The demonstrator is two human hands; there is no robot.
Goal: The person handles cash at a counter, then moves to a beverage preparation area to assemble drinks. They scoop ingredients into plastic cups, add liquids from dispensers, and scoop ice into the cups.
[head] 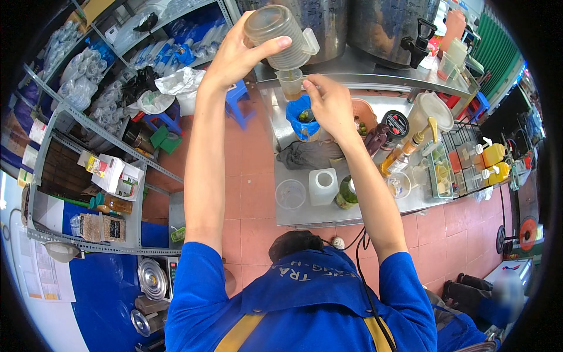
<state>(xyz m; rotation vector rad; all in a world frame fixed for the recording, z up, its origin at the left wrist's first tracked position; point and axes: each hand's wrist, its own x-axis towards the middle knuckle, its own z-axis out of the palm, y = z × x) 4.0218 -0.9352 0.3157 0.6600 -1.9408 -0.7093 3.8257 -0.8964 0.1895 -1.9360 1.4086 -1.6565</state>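
My left hand (250,50) grips a ribbed clear plastic jug (281,42), tipped over a small clear measuring cup (290,86). Brownish liquid shows in the cup, and a thin stream seems to run into it from the jug. The cup's handle is pinched by the fingers of my right hand (327,99). Just below the cup stands a container lined with a blue plastic bag (303,121), with small green fruit inside. An orange basket (364,112) holding more green fruit is to its right. A dark cloth (305,155) lies on the metal table (286,218).
Large metal urns (391,31) with a black tap stand on the counter ahead. The table also bears a white jug (323,187), a clear cup (290,194), a syrup bottle with pump (396,162) and a wire rack (466,154). Shelving (88,121) is at left; a co-worker (462,317) is at lower right.
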